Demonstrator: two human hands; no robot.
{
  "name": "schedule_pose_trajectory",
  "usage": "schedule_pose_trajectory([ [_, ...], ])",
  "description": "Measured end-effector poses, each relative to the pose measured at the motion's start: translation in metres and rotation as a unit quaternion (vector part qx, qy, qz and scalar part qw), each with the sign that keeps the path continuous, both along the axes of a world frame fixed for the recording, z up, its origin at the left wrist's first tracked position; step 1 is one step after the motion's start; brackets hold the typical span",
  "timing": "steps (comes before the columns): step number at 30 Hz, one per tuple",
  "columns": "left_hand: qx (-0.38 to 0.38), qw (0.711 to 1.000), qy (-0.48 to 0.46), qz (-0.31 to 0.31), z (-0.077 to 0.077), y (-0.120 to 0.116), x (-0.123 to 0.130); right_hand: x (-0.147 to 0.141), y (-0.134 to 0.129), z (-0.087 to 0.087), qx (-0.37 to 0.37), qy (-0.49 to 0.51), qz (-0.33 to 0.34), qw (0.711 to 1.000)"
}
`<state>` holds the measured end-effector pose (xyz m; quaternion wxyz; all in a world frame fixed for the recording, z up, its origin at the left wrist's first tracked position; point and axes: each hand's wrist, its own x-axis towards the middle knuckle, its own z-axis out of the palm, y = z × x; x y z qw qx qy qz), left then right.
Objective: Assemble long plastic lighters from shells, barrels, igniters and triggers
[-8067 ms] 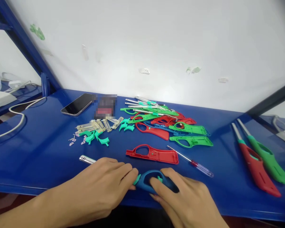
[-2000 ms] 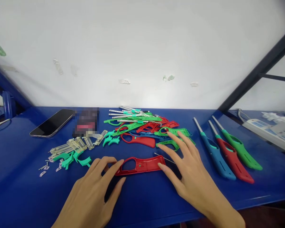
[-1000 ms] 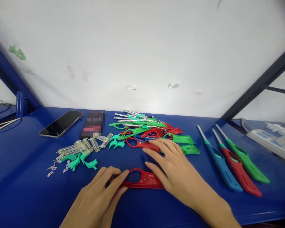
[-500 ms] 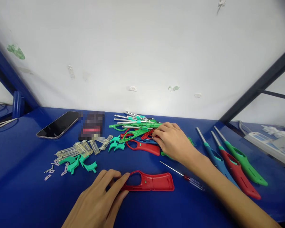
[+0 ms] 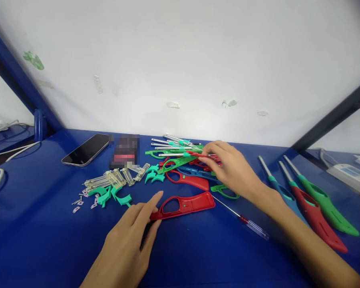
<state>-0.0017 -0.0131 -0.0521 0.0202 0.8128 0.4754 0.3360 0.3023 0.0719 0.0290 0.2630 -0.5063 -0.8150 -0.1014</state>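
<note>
My left hand [image 5: 127, 236] grips the narrow end of a red lighter casing half [image 5: 194, 203], its hollow inside facing up and its wide end pointing right. Over the parts pile, my right hand [image 5: 224, 160] is closed in a pinch on a red plastic casing piece [image 5: 197, 154]; my fingers cover part of it. Beneath and beside that hand lie green casing halves [image 5: 180, 161], another red casing half [image 5: 188, 181] and metal lighter tubes [image 5: 169, 149] with turquoise collars. A screwdriver [image 5: 253, 227] with a clear handle rests below my right wrist.
Three whole lighters [image 5: 314, 212] lie at the right. Clear fuel tanks [image 5: 115, 178], turquoise triggers [image 5: 104, 196] and small screws and clips [image 5: 78, 204] sit on the left. Behind them are a phone [image 5: 86, 150] and a blurred dark pack [image 5: 124, 152]. A white wall [image 5: 174, 60] borders the blue table.
My right hand has raised a red casing piece out of the pile. My left hand has tilted its red casing half, wide end upward and away. The view has shifted slightly left.
</note>
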Motion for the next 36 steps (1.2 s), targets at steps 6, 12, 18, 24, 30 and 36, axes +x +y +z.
schedule_pose_trajectory([
  [6,0.029,0.999,0.035,-0.010,0.004,0.000,0.001,-0.005,-0.025,0.026,0.061,0.121,-0.008,0.991],
  [12,0.058,0.996,0.067,-0.006,0.007,0.002,0.003,-0.003,-0.023,0.017,0.053,0.092,-0.023,0.994],
  [18,0.084,0.993,0.082,-0.016,0.003,0.005,0.000,0.012,-0.011,0.014,0.062,0.040,-0.062,0.995],
  [24,0.064,0.993,0.091,-0.027,-0.005,0.005,-0.005,0.026,-0.005,0.020,0.110,0.063,-0.096,0.987],
  [30,0.081,0.992,0.089,-0.031,-0.003,0.007,-0.004,0.030,-0.001,0.013,0.079,0.086,-0.070,0.991],
  [36,0.081,0.994,0.067,-0.031,-0.001,0.008,-0.002,0.025,0.001,0.011,0.056,0.188,-0.063,0.979],
])
